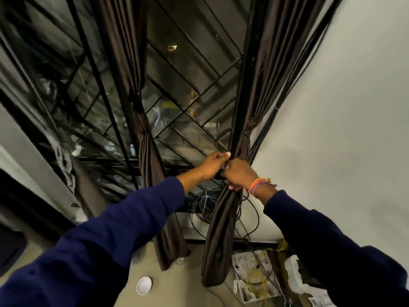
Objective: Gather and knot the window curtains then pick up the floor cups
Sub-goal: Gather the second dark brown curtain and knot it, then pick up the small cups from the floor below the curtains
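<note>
Two dark brown curtains hang before a barred window. The left curtain (143,151) is gathered and knotted at mid height, its tail hanging to the floor. The right curtain (223,229) is bunched, with a knot (245,138) just above my hands. My left hand (213,165) and my right hand (239,175) both grip this curtain's gathered fabric just below the knot, side by side and touching. A white cup (143,285) lies on the floor below, between the curtain tails and my left sleeve.
Coiled black cables (203,204) hang on the window ledge behind the right curtain. An open white box with yellow wires (254,275) sits on the floor at the right. A plain wall (343,107) stands on the right, the window grille (194,96) ahead.
</note>
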